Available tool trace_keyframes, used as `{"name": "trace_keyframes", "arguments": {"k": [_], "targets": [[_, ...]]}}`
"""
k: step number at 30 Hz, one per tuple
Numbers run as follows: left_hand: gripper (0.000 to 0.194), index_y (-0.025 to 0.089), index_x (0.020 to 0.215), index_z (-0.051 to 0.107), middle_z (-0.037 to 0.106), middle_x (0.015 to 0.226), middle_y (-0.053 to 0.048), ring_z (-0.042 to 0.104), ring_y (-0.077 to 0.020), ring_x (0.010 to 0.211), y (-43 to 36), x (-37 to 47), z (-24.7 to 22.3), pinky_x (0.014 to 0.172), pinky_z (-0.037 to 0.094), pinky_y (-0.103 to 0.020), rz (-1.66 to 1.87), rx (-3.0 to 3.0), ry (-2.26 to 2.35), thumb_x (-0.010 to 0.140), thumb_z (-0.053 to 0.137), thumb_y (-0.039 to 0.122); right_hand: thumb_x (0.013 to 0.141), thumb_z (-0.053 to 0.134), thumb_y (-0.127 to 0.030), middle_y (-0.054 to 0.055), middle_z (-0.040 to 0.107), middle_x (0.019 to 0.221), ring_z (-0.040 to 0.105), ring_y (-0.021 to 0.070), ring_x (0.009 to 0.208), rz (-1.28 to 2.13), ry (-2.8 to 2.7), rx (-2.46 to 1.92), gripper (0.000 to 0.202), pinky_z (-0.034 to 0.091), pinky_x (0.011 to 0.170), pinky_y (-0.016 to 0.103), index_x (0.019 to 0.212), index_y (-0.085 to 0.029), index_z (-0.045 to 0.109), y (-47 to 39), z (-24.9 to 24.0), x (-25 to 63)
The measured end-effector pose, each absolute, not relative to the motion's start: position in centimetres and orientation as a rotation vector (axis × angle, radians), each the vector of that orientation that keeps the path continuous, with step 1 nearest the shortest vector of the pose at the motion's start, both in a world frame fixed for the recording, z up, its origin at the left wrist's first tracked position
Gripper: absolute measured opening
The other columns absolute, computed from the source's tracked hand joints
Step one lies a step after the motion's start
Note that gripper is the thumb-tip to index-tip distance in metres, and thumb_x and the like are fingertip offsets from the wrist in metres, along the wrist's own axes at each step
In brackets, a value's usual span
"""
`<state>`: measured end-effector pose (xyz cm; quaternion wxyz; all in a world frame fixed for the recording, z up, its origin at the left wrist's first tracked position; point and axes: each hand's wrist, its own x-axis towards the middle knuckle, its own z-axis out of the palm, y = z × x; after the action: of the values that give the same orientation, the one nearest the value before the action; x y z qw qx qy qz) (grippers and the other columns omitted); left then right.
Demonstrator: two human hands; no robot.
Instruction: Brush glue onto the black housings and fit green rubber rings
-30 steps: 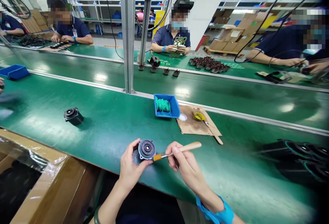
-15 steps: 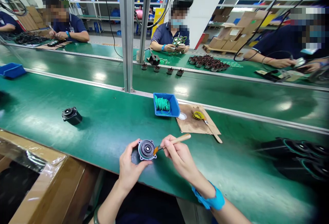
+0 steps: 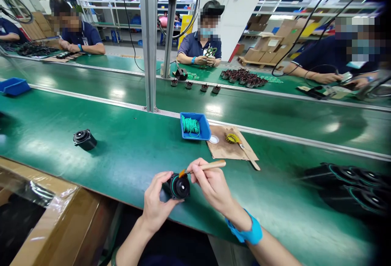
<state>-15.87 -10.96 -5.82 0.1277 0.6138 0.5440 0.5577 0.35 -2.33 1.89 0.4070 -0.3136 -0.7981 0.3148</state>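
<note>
Black housing [image 3: 182,188] with a green ring near its open end: held in the left hand [image 3: 157,203] over the near edge of the green bench [image 3: 122,156], directly in front of the wearer. Left fingers curl along its far-left side, thumb below; grasp is firm-looking. Housing is tilted, ringed end facing right and toward the camera. Whether its base touches the bench: cannot tell.

Right hand [image 3: 210,184] grasps a wooden-handled brush [image 3: 215,164] between thumb and fingers, handle pointing right. Orange bristles lie at the upper edge of the housing, by the ring; exact contact unclear. Blue band [image 3: 252,231] on the right wrist.

Surroundings: second housing [image 3: 85,139] stands alone to the left. Ahead, blue bin [image 3: 205,125] containing green rings [image 3: 191,125]; beside it, cardboard sheet [image 3: 220,152] bearing a white disc [image 3: 214,139], a yellow-stained dish [image 3: 232,138] and a second brush [image 3: 252,162], whose handle end overhangs the sheet. Group of housings [image 3: 345,176] at far right, blurred.
</note>
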Motion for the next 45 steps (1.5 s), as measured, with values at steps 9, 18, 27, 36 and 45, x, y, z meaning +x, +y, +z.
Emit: {"name": "trace_keyframes", "arguments": {"k": [9, 18, 27, 36, 45], "targets": [[0.052, 0.019, 0.122, 0.056, 0.067, 0.111, -0.011, 0.066, -0.0246, 0.104, -10.9, -15.4, -5.6, 0.089, 0.058, -0.038, 1.655, 1.871, 1.542, 0.076, 0.079, 0.023, 0.103, 0.039, -0.025, 0.001, 0.061, 0.067, 0.061, 0.0108, 0.059, 0.626, -2.071, -0.643, 0.034, 0.049, 0.059, 0.021, 0.075, -0.020, 0.056, -4.5, 2.5, 0.0], [0.042, 0.019, 0.121, 0.057, 0.068, 0.109, -0.011, 0.067, -0.0233, 0.102, -10.6, -15.2, -5.0, 0.087, 0.059, -0.036, 1.672, 1.938, 1.551, 0.081, 0.070, 0.016, 0.100, 0.039, -0.014, 0.002, 0.061, 0.073, 0.055, 0.0131, 0.061, 0.548, -2.206, -0.513, 0.017, 0.046, 0.058, 0.024, 0.088, -0.021, 0.050, -6.7, 2.2, 0.5], [0.045, 0.019, 0.119, 0.057, 0.069, 0.107, -0.011, 0.068, -0.0242, 0.099, -10.6, -15.1, -4.7, 0.085, 0.060, -0.038, 1.680, 1.963, 1.555, 0.079, 0.077, 0.026, 0.100, 0.040, -0.014, 0.000, 0.058, 0.069, 0.056, 0.0122, 0.060, 0.507, -2.128, -0.606, 0.018, 0.046, 0.058, 0.023, 0.089, -0.021, 0.053, -5.4, 3.2, 1.0], [0.038, 0.019, 0.117, 0.058, 0.070, 0.106, -0.010, 0.068, -0.0229, 0.100, -10.6, -15.0, -4.5, 0.084, 0.060, -0.036, 1.691, 1.965, 1.581, 0.081, 0.069, 0.014, 0.098, 0.041, -0.012, 0.003, 0.061, 0.075, 0.056, 0.0153, 0.064, 0.522, -2.183, -0.477, 0.014, 0.047, 0.059, 0.026, 0.092, -0.021, 0.050, -6.8, 1.8, 0.3], [0.045, 0.018, 0.113, 0.062, 0.072, 0.108, -0.010, 0.071, -0.0240, 0.098, -10.5, -15.8, -4.8, 0.085, 0.061, -0.036, 1.655, 1.815, 1.631, 0.072, 0.079, 0.019, 0.093, 0.038, -0.010, 0.002, 0.057, 0.069, 0.046, 0.0157, 0.057, 0.443, -2.366, -0.328, 0.016, 0.037, 0.054, 0.028, 0.087, -0.021, 0.048, -6.2, 1.3, 1.8]]}}
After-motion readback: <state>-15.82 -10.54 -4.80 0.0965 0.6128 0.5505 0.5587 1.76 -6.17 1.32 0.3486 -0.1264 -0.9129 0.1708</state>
